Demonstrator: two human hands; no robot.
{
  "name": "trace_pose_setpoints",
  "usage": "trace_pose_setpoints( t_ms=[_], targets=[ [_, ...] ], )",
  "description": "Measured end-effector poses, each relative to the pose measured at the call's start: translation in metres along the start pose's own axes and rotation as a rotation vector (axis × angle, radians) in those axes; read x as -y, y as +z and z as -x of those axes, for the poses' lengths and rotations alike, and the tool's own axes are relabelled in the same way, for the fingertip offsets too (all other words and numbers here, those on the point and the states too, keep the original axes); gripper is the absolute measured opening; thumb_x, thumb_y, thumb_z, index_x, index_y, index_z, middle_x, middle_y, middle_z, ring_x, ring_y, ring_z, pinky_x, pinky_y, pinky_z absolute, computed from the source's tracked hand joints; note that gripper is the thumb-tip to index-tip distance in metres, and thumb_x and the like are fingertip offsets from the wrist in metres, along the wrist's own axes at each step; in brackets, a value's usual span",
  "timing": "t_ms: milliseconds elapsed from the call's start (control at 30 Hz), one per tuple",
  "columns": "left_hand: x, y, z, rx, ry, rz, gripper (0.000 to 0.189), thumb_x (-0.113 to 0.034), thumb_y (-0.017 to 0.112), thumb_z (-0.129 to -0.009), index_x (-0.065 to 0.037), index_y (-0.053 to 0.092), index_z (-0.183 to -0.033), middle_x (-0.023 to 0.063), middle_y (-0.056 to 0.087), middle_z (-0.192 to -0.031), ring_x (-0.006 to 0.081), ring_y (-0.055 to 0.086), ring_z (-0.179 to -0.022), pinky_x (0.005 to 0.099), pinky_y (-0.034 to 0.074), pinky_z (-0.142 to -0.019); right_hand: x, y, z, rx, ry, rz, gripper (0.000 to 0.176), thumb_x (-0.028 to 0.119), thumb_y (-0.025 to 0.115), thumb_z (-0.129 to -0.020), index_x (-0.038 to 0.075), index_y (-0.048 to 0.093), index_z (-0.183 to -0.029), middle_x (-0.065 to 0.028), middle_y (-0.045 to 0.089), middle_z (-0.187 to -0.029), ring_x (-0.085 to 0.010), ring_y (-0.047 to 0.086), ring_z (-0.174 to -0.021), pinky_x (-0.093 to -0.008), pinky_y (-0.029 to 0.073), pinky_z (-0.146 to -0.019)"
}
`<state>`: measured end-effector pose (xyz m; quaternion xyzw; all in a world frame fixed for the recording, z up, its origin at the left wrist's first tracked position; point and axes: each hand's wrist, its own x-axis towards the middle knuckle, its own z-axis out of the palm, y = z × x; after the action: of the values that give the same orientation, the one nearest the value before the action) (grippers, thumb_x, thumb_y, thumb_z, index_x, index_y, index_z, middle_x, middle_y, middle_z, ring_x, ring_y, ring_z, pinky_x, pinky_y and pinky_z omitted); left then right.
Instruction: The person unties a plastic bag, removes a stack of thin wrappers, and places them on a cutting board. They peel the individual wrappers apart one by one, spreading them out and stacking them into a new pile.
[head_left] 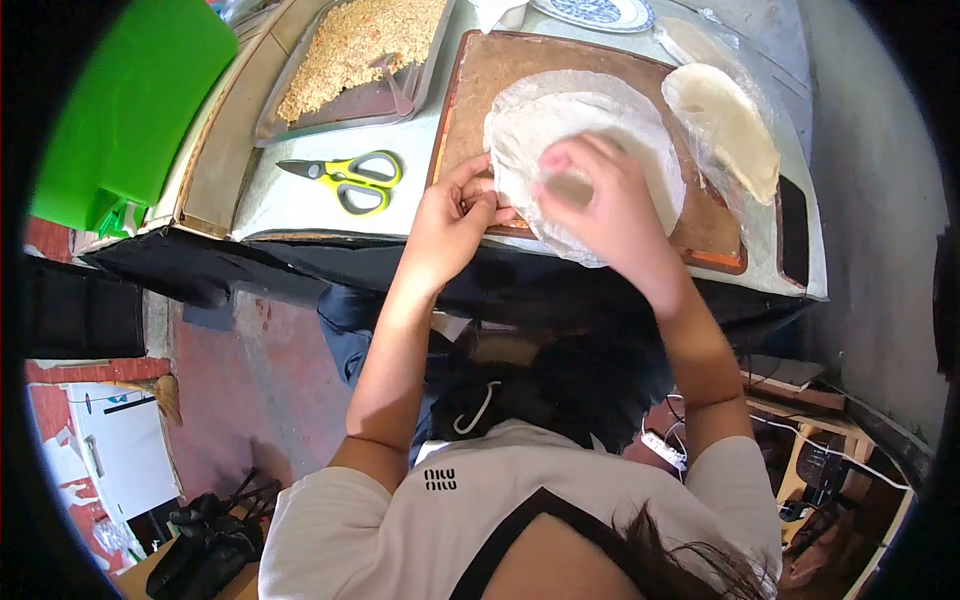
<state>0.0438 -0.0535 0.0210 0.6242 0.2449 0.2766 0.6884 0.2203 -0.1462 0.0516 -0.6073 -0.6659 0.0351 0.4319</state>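
A thin, round, whitish wrapper sheet (640, 125) lies on a brown board (480, 75), its near edge hanging past the board's front. Another sheet seems to lie beneath it, with its rim showing around it. My left hand (452, 218) pinches the left edge of the wrapper between thumb and fingers. Over the middle of the sheet is my right hand (612, 200), thumb and forefinger curved apart with a gap between them. Whether its other fingers touch the sheet is hidden.
Yellow-handled scissors (350, 180) lie left of the board. Behind them, a metal tray (425, 95) holds crumbly filling (350, 50) and a spoon (393, 85). More wrappers (730, 125) rest on plastic at right, near a dark phone-like slab (793, 230). A patterned plate (600, 10) stands behind.
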Motion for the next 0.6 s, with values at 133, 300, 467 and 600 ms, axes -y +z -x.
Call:
trace_pose_setpoints(
  t_ms=[133,300,467,600],
  targets=[
    [-0.001,0.003,0.002,-0.052,0.0,0.021,0.041,0.004,0.045,-0.095,0.01,0.041,-0.136,0.0139,0.065,-0.104,0.0148,0.066,-0.091,0.0253,0.054,-0.085,0.019,-0.001,0.027,0.114,0.081,0.007,0.028,0.01,0.078,-0.066,0.008,0.059,-0.086,-0.009,0.057,-0.09,-0.0308,0.056,-0.092,-0.0423,0.044,-0.08],
    [-0.006,0.01,0.001,-0.129,-0.04,0.115,0.046,0.002,0.053,-0.093,0.014,0.039,-0.135,0.0135,0.066,-0.098,0.015,0.067,-0.086,0.0255,0.055,-0.079,0.019,0.009,0.053,0.004,0.054,0.069,0.033,0.012,0.08,-0.064,0.009,0.062,-0.091,-0.0073,0.058,-0.09,-0.0296,0.055,-0.092,-0.0411,0.044,-0.08],
    [-0.001,0.006,-0.001,-0.06,0.016,-0.125,0.053,0.005,0.057,-0.09,0.01,0.037,-0.139,0.0124,0.065,-0.102,0.014,0.066,-0.088,0.0255,0.055,-0.082,0.019,0.012,0.054,-0.096,0.055,0.052,0.033,0.011,0.08,-0.064,0.008,0.064,-0.093,-0.0073,0.061,-0.092,-0.0295,0.057,-0.091,-0.0401,0.044,-0.083],
    [-0.003,0.006,0.001,-0.044,-0.011,-0.046,0.054,0.007,0.056,-0.091,0.008,0.035,-0.141,0.0107,0.064,-0.102,0.0132,0.065,-0.09,0.025,0.055,-0.084,0.017,0.011,0.055,-0.105,0.069,0.044,0.03,0.011,0.08,-0.065,0.007,0.065,-0.091,-0.0078,0.062,-0.09,-0.0291,0.059,-0.089,-0.0396,0.045,-0.083]
  ],
)
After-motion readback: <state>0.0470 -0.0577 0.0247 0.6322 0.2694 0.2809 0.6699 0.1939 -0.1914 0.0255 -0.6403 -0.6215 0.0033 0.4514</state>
